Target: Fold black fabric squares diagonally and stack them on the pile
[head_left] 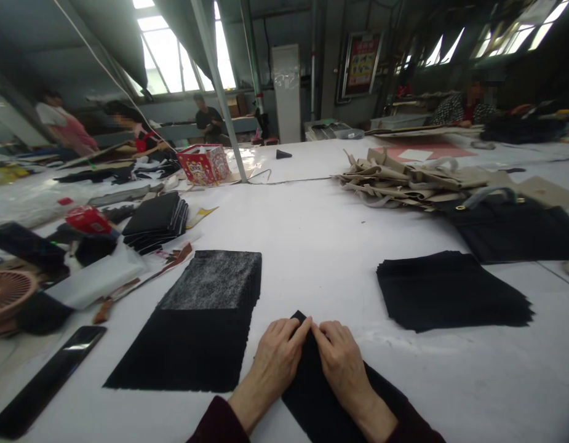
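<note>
A black fabric piece (307, 394) lies folded on the white table in front of me, its narrow tip pointing away. My left hand (279, 347) presses on its left edge near the tip, fingers curled and closed. Close beside it, my right hand (342, 357) pinches the same fabric from the right, and the index fingertips of both hands almost meet. To the left lies a stack of black fabric pieces (183, 351) with a speckled grey patch (205, 280) across its far part. Another black fabric stack (450, 292) sits to the right.
At the left are a dark phone (48, 375), a pink fan (10, 298) and a pile of folded black pieces (157, 215). Beige fabric pieces (404, 178) and a black bag (515, 227) lie at right. A pole (222, 92) rises behind; several people work farther back.
</note>
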Demonstrator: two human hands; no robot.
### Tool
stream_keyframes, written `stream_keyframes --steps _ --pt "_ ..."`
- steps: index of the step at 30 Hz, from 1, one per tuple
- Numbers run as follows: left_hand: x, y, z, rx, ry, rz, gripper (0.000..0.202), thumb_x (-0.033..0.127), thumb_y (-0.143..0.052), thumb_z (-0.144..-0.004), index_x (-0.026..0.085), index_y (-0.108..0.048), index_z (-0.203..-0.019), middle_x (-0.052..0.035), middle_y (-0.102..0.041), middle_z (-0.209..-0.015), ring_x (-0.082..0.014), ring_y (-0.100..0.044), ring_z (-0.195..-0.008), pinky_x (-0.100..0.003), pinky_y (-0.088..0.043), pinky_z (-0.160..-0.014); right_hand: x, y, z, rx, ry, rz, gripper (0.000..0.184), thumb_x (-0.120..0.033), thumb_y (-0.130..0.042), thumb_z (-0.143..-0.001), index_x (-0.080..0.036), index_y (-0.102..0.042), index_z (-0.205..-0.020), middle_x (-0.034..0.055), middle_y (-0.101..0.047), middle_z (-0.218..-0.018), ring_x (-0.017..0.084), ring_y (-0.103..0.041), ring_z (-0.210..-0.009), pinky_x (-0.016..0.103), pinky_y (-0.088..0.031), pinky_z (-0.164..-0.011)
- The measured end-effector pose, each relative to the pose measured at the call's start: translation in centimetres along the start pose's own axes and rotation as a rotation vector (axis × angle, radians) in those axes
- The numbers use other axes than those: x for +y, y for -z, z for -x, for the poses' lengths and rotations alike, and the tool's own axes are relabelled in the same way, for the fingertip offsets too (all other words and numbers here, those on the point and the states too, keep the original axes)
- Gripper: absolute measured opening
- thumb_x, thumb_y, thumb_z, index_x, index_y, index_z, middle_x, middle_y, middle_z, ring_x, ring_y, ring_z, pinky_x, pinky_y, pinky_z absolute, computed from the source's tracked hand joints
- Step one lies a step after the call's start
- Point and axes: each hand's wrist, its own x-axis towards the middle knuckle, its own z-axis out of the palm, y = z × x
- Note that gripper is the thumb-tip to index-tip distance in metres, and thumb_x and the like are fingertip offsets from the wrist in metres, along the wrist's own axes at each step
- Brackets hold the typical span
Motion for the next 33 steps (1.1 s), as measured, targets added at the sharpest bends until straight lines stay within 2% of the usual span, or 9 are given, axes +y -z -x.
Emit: stream_keyframes --steps 2,7,20,33 --pt "-0.09 0.05 -0.09 -0.014 -0.002 -0.021 0.05 0.01 -0.039 -0.095 0.024 -0.04 -0.143 -0.0092 -0.058 -0.112 -0.0225 -0.056 -0.1 -0.041 -0.049 -0.089 -0.16 0.08 0.02 -0.014 0.026 0.029 0.029 -0.008 -0.038 -0.095 -0.011 -0.062 -0.111 0.0085 -0.056 -0.087 0.02 -0.05 -0.08 0.035 -0.042 -0.073" --pt "-0.35 -0.04 -0.23 -0.024 0.017 -0.036 0.048 0.011 -0.04 -0.095 0.024 -0.044 -0.141 -0.0093 -0.057 -0.114 -0.0232 -0.055 -0.102 -0.042 -0.048 -0.09 -0.47 0.41 -0.24 -0.004 0.054 0.054 0.031 -0.004 -0.037 -0.092 -0.008 -0.061 -0.112 0.0087 -0.056 -0.085 0.021 -0.05 -0.077 0.036 -0.042 -0.069" --pt "-0.56 -0.65 -0.11 -0.033 0.063 -0.041 0.045 0.014 -0.044 -0.095 0.024 -0.046 -0.139 -0.0088 -0.056 -0.118 -0.0237 -0.054 -0.105 -0.042 -0.046 -0.094 -0.31 0.27 -0.35 -0.014 0.074 0.03 0.033 -0.005 -0.035 -0.093 -0.009 -0.058 -0.117 0.0087 -0.058 -0.087 0.021 -0.05 -0.078 0.036 -0.041 -0.071" --pt "-0.44 -0.34 -0.23 -0.033 0.082 -0.021 0.043 0.014 -0.043 -0.094 0.021 -0.049 -0.136 -0.0096 -0.057 -0.118 -0.0242 -0.054 -0.104 -0.043 -0.047 -0.092 -0.36 0.28 -0.53 -0.009 0.078 0.054 0.033 -0.006 -0.034 -0.094 -0.011 -0.059 -0.116 0.0087 -0.058 -0.084 0.021 -0.05 -0.077 0.037 -0.041 -0.07"
